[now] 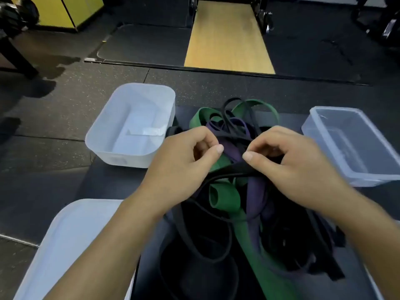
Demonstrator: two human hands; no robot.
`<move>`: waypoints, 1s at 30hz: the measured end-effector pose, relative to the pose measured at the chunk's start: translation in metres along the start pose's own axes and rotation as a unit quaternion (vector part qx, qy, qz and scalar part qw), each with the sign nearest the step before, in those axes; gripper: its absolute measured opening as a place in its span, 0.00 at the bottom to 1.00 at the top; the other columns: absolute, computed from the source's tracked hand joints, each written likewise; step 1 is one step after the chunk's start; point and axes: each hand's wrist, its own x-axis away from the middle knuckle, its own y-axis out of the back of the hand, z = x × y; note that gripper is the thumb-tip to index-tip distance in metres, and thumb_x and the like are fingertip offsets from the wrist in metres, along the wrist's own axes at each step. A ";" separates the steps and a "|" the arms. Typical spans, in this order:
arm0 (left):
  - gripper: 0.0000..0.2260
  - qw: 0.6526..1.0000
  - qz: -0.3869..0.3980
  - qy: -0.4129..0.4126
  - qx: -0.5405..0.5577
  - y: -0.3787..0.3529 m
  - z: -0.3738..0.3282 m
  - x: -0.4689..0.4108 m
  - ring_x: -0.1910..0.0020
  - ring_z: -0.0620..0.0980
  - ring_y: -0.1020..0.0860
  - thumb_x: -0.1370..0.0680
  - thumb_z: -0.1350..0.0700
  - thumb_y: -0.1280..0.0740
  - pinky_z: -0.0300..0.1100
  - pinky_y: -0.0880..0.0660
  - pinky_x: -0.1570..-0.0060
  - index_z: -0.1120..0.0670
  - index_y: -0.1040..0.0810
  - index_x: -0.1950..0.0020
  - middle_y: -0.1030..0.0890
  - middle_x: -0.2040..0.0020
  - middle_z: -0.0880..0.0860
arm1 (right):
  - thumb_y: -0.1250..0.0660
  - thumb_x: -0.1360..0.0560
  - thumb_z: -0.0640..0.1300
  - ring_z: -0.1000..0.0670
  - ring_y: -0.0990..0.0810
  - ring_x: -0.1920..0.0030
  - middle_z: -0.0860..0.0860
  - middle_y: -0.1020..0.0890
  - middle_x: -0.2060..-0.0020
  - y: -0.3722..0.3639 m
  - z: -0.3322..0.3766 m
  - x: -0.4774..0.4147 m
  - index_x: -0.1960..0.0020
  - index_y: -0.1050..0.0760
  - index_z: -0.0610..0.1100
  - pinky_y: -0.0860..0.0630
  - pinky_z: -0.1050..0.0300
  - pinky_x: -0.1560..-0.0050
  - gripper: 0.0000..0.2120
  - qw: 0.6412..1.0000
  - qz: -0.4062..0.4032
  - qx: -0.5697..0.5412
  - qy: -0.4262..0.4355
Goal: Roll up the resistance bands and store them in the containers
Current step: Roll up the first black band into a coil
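Note:
A tangled heap of resistance bands lies in front of me: green bands (225,198), purple bands (256,191) and several black bands (194,245). My left hand (184,161) and my right hand (296,159) both hover over the heap with fingers curled, pinching a black band (233,169) that stretches between them. A white container (132,126) stands at the left of the heap with no bands in it. A clear container (355,144) stands at the right, also without bands. Part of a third white container (71,241) shows at the lower left.
The bands rest on a dark mat over black rubber gym flooring (65,100). A wooden lifting platform (229,37) with a rack lies ahead. A yellow box (65,11) and a dark bench leg (19,59) are at the far left.

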 end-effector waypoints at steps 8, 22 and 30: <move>0.05 0.998 -0.010 -0.042 -0.050 -0.036 0.036 0.009 0.65 0.45 0.24 0.20 0.49 0.31 0.46 0.26 0.62 0.45 0.21 0.55 0.22 0.64 0.44 | 0.38 0.23 0.62 0.53 0.27 0.48 0.61 0.20 0.50 -0.040 -0.022 0.004 0.45 0.18 0.54 0.31 0.57 0.48 0.16 0.968 -0.013 0.228 0.102; 0.24 0.981 -0.036 0.133 -0.136 -0.057 0.038 0.074 0.18 0.51 0.52 0.20 0.35 0.35 0.54 0.47 0.20 0.40 0.29 0.26 0.48 0.17 0.48 | 0.41 0.17 0.55 0.45 0.26 0.42 0.50 0.23 0.47 -0.066 -0.004 0.048 0.41 0.20 0.49 0.28 0.51 0.49 0.15 0.908 0.020 0.406 0.101; 0.31 0.974 0.005 0.202 -0.098 -0.060 0.037 0.081 0.21 0.60 0.37 0.22 0.29 0.42 0.57 0.36 0.25 0.42 0.29 0.23 0.35 0.19 0.54 | 0.36 0.17 0.51 0.44 0.27 0.48 0.50 0.22 0.49 -0.072 -0.005 0.058 0.45 0.19 0.48 0.30 0.51 0.53 0.10 0.905 -0.059 0.397 0.143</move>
